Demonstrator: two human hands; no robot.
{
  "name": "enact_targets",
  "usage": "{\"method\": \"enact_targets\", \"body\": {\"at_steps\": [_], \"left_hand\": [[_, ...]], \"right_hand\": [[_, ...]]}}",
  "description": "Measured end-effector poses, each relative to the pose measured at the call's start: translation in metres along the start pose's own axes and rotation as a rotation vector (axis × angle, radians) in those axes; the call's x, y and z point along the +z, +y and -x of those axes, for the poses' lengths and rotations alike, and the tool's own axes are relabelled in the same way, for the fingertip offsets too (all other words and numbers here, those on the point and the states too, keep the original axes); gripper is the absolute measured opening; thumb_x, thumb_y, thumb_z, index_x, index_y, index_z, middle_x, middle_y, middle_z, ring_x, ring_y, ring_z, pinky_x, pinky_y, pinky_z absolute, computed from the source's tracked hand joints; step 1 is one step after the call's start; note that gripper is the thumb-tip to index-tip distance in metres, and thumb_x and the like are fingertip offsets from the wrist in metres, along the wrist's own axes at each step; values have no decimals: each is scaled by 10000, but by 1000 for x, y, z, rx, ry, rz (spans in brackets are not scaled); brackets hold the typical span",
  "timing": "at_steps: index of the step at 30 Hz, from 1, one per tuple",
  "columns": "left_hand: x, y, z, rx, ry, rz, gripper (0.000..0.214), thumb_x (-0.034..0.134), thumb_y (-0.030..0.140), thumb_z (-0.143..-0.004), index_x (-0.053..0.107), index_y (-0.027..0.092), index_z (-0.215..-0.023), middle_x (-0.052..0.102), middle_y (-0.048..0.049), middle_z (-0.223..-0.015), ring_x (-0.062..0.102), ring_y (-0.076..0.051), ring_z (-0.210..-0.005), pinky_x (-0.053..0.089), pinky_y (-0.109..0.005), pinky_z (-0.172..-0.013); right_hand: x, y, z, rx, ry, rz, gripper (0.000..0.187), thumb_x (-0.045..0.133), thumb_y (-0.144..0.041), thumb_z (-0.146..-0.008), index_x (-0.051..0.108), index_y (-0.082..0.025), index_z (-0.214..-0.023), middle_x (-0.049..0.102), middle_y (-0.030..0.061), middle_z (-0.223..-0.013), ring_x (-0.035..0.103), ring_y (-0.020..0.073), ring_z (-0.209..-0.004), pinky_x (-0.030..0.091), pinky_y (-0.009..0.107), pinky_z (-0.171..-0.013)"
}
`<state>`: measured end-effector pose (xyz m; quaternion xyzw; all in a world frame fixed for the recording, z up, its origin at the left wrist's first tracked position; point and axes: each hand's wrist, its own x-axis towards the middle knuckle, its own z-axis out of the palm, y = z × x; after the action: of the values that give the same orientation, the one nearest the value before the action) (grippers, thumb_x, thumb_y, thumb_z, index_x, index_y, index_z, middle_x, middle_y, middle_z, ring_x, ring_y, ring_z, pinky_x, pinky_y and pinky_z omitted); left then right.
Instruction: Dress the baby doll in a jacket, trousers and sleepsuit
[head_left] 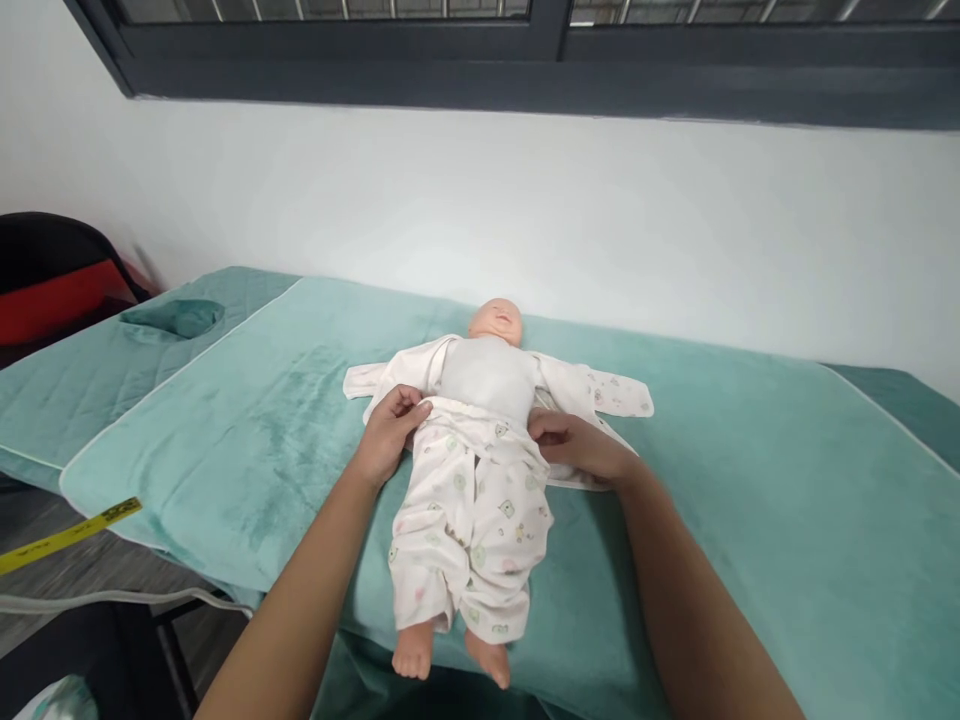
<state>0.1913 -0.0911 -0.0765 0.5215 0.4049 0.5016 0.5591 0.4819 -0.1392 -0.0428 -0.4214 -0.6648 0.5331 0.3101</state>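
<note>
1. Nearest the camera, 2 bare forearms reach forward from the bottom edge, one on each side of a baby doll (480,400).
2. The doll's 2 bare feet (450,655) lie at the near edge of the teal towel (247,450), toes pointing toward the camera.
3. The doll lies on its back along the middle of the towel, legs covered by white printed trousers (472,520) that are pulled up to its waist.
4. The left hand (390,430) is closed on the trousers' waistband at the doll's side, fingers curled over the edge of the cloth.
5. The right hand (574,440) pinches the waistband on the opposite side, fingers drawn together on the fabric.
6. Above the waistband the doll's grey cloth torso is bare; a white printed jacket (592,390) lies open beneath it, sleeves spread flat to both sides.
7. The doll's head (496,320) is at the far end, near the white wall.
8. To the left, a yellow tape measure (71,535) hangs off beside the towel's edge.
9. Farther left, a folded teal cloth (176,318) rests on the padded table (45,400), with a black and red chair (52,280) behind it.
</note>
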Motion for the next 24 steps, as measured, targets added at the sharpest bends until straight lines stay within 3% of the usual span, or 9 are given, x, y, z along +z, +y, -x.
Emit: {"method": "enact_targets", "body": {"at_steps": [4,8,13,16,18,24], "left_hand": [[1,-2,-1,38,73,-190,288,653,443,-805,473,217,-811,423,57,-670,365,-107,-596,287,-225,-547],[-3,3,1,61,50,-456,258,586,445,-845,472,220,-790,419,54,-664,373,-121,-622,308,-238,-586],[-16,19,4,-40,-124,-521,267,615,474,-793,536,220,-769,508,31,-668,436,-144,-650,352,-244,-598],[-23,31,3,-107,-319,-480,241,737,385,-649,595,209,-734,582,11,-696,512,-166,-686,412,-255,-626],[-23,35,1,-101,-380,-499,204,747,314,-597,610,202,-699,599,8,-695,535,-175,-687,430,-262,-626],[-2,32,0,-55,-221,-486,129,624,240,-653,594,208,-775,643,3,-799,569,-179,-762,444,-257,-658]], "right_hand": [[0,-6,-2,3,-46,178,143,771,-344,-678,687,-231,-659,670,19,-862,596,211,-808,471,336,-756],[4,2,-1,-32,75,265,182,689,-355,-717,597,-227,-626,587,-5,-700,507,177,-697,407,303,-648],[12,24,-3,-4,344,140,328,592,-374,-775,363,-223,-595,377,-54,-592,341,118,-598,275,258,-551],[17,28,-7,15,448,54,329,614,-381,-769,351,-230,-642,372,-62,-603,323,114,-592,259,254,-537],[20,25,-9,29,464,-2,290,627,-389,-772,397,-231,-693,386,-66,-617,324,114,-589,257,253,-531],[17,22,-7,62,421,-73,217,603,-430,-834,560,-217,-843,554,-28,-726,465,144,-666,369,275,-604]]}}
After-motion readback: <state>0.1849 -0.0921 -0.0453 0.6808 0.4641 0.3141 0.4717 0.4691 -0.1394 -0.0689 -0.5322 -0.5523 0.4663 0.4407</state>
